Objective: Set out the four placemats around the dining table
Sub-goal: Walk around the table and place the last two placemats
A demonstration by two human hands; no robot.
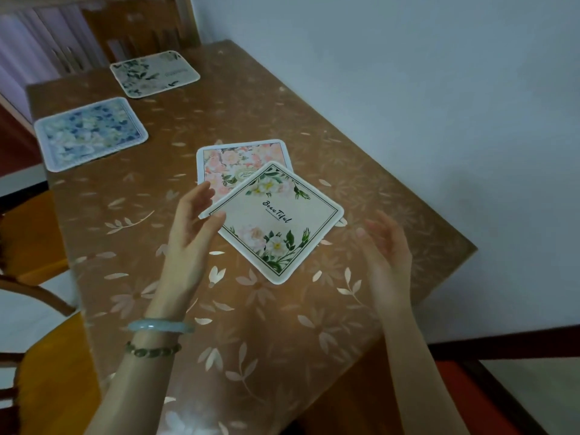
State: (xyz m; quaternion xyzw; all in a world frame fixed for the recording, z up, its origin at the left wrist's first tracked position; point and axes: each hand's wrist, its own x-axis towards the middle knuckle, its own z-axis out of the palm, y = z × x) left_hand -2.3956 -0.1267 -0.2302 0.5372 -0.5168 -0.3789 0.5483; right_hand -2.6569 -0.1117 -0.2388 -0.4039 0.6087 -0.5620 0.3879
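Observation:
My left hand (193,221) pinches the left corner of a cream placemat (276,221) printed with white flowers and the word "Beautiful". This mat is turned like a diamond and held just above the brown flowered table (238,324). It overlaps a pink floral placemat (238,158) lying flat behind it. A blue floral placemat (89,133) lies near the table's left edge. A pale green-leaf placemat (153,73) lies at the far end. My right hand (384,246) hovers to the right of the cream mat, fingers spread, touching nothing.
A white wall (439,89) runs along the table's right edge. A wooden chair back (138,29) stands at the far end. Orange-cushioned chairs (40,227) stand along the left side, one near my left arm.

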